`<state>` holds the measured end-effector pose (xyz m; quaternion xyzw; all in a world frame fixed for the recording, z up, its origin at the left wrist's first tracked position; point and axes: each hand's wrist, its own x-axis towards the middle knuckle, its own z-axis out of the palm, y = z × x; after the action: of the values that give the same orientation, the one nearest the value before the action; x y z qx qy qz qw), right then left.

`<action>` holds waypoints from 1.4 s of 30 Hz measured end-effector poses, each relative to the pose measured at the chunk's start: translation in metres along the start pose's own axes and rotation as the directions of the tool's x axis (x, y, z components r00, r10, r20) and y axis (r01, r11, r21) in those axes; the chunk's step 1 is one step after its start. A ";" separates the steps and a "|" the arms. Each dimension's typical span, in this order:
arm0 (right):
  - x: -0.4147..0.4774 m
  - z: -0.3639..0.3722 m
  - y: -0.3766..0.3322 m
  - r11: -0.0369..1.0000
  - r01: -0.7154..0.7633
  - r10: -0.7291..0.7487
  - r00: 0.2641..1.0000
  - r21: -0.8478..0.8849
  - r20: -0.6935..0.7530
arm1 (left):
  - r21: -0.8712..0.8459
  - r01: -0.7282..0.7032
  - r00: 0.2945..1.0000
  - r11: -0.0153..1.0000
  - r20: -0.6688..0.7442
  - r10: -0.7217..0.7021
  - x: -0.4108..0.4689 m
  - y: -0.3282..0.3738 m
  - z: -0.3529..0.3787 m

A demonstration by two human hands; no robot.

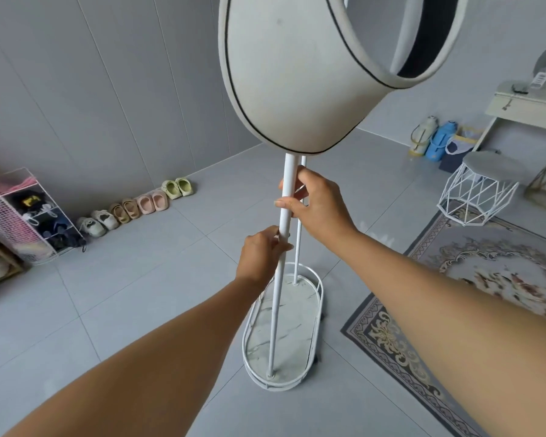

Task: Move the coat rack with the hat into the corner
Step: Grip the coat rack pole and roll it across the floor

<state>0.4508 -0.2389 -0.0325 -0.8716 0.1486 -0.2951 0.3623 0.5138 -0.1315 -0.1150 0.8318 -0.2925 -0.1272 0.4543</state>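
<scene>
Grey floor tiles (133, 298) run out to grey panelled walls that meet in a corner well beyond our fingertips, and that corner is where we are headed. We have the coat rack (286, 197) in both hands: our right hand (316, 201) is wrapped around the nearer white pole just under the hat (290, 89), fingers curled closed on it, and our left hand (260, 253) is closed on the same pole just below the right. The hat hangs directly above our knuckles. Below our hands the rack's oval marble-look base (284, 339) sits out in the open floor; whether it is lifted or resting we cannot tell. We judge the grip secured and the carry barely begun, with the whole stretch to the corner left.

To the left of our fingers a row of shoes (136, 209) lines the wall, ending at a wire basket (19, 222). To the right lie a patterned rug (473, 279), a white wire stool (483, 190) and bottles (432, 140) against the far wall.
</scene>
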 end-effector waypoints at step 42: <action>0.380 0.244 0.028 0.996 0.054 -0.054 0.999 -0.072 -0.005 | 0.011 0.033 0.991 0.999 -0.132 -0.031 0.397 -0.134 -0.153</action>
<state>0.8984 -0.3056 -0.0352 -0.8867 0.1369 -0.3021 0.3220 0.9525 -0.2103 -0.1204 0.8460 -0.2492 -0.0772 0.4650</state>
